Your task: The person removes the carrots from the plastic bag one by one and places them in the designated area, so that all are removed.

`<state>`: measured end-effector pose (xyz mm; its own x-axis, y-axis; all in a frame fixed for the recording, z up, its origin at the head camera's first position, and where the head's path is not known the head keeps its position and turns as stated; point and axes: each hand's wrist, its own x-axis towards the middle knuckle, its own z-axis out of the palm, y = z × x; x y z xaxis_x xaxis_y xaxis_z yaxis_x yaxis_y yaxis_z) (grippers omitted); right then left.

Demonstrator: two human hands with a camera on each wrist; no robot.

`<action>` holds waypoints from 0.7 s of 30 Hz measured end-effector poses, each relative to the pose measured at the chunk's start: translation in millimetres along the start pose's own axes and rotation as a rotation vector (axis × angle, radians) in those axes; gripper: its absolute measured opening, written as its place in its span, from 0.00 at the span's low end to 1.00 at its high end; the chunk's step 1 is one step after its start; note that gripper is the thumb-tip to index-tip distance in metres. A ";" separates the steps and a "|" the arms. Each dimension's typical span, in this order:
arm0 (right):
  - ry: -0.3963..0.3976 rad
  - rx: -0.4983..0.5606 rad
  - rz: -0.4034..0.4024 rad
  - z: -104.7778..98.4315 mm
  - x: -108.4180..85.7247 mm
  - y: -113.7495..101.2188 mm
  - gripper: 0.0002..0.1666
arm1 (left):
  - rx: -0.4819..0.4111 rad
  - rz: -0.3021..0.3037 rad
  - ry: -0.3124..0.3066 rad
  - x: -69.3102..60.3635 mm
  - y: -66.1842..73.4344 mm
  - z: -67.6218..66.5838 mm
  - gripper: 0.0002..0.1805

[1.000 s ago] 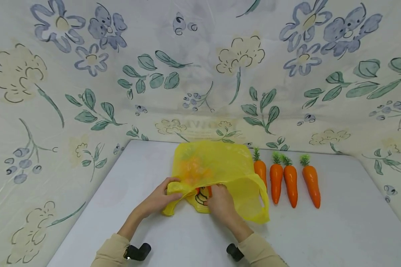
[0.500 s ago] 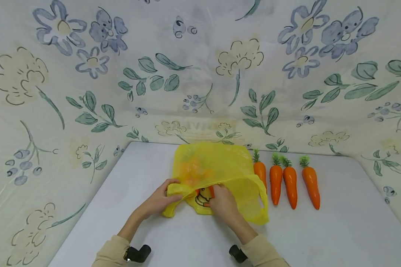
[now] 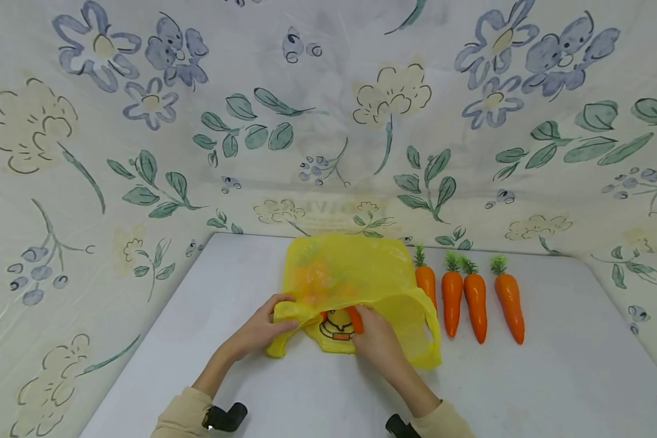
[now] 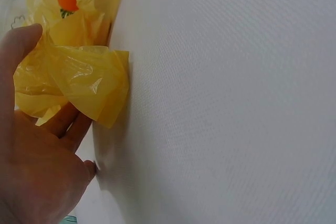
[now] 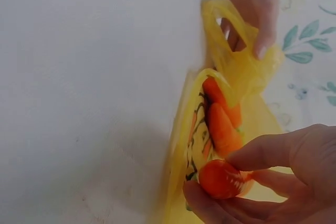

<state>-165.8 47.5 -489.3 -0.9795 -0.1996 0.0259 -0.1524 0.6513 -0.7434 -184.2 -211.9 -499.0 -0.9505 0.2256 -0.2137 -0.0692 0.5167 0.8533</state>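
A yellow plastic bag (image 3: 372,267) lies on its side on the white table, its mouth facing me. My left hand (image 3: 256,331) grips the bag's left handle, the thin plastic bunched between thumb and fingers in the left wrist view. At the mouth my right hand (image 3: 380,344) holds a carrot (image 5: 220,178), pinched between thumb and fingers; its orange end points out of the bag in the right wrist view. Deeper inside, more carrots (image 5: 223,129) show, and their orange (image 3: 314,280) glows through the plastic. The right fingertips are partly hidden by the bag in the head view.
To the right of the bag several orange carrots (image 3: 475,307) with green tops lie in a row, the leftmost carrot (image 3: 426,283) partly covered by the bag. Behind the white table (image 3: 569,365) hangs a flowered cloth (image 3: 328,121).
My right hand has moved a little to the right and back towards me, and more of the carrot in its fingers now shows at the bag's mouth. My left hand has barely moved.
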 end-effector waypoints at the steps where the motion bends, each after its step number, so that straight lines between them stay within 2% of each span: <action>1: -0.007 0.009 0.010 -1.4 -1.0 0.1 0.38 | -0.001 0.000 0.000 0.2 -0.3 0.0 0.32; 5: -0.031 0.031 0.036 -7.2 -5.6 0.5 0.40 | -0.003 -0.001 0.001 0.6 -1.1 0.3 0.32; 11: -0.054 -0.015 0.049 -13.4 -12.4 0.1 0.37 | 0.004 0.002 0.005 0.2 -1.3 0.6 0.32; 21: -0.138 -0.036 0.133 -18.5 -23.3 0.5 0.38 | 0.012 0.000 0.001 -0.2 -0.4 0.2 0.32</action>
<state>-145.5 66.0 -478.0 -0.9643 -0.2074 -0.1645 -0.0304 0.7041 -0.7095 -183.9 -212.0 -499.4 -0.9508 0.2246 -0.2135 -0.0659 0.5269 0.8474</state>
